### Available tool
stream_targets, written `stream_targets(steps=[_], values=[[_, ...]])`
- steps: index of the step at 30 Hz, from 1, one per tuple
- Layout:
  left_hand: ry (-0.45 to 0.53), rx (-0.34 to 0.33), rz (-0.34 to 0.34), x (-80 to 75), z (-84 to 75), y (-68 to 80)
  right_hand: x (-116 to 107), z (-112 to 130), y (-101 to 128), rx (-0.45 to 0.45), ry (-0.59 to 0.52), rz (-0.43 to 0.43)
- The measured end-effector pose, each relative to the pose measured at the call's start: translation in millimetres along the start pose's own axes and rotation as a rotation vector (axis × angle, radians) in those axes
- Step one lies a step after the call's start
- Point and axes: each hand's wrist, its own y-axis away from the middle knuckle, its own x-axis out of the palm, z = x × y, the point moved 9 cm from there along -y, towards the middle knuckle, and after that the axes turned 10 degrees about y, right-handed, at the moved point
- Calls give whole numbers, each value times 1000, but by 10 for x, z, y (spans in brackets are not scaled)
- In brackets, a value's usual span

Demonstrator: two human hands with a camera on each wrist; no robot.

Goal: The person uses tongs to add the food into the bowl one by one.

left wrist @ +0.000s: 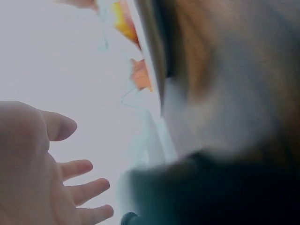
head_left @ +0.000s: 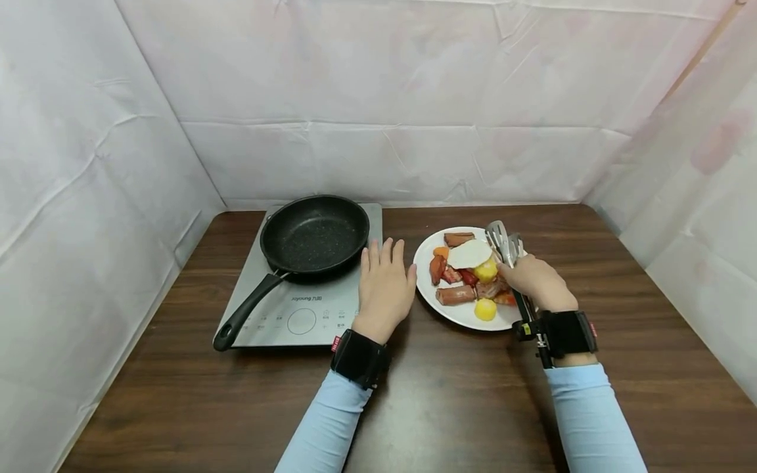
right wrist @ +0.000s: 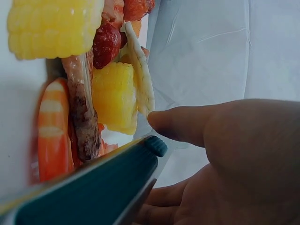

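My left hand (head_left: 383, 289) is spread flat beside the plate, its fingers straight and reaching toward the far wall. The thumb is at the rim of the white plate (head_left: 421, 279), and nothing is held. My right hand (head_left: 541, 282) is over the plate's right side, around metal tongs (head_left: 499, 238) with dark handles. In the right wrist view its thumb (right wrist: 183, 123) is straight, close to a flat white piece of food (head_left: 470, 254), with the tongs handle (right wrist: 108, 183) below. The other fingers are partly hidden behind that handle; no firm grip shows.
Corn (head_left: 485, 309), sausage (head_left: 455, 295) and several other food pieces cover the plate. At left, a black frying pan (head_left: 316, 233) sits on a grey induction cooker (head_left: 355, 217), its handle (head_left: 248, 312) toward the near left. White cloth walls (head_left: 384, 131) stand around the wooden table (head_left: 449, 407).
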Motion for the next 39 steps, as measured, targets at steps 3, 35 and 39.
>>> stream_targets(steps=[3,35,39], values=[[-8,10,-35,-158,-9,-8,-5,-15,14,-26,-24,4],[-85,-284,505,-1026,1895,403,32,-30,50,18,-139,101],[-81,-284,513,-1060,2046,365,46,-11,23,31,-139,114]])
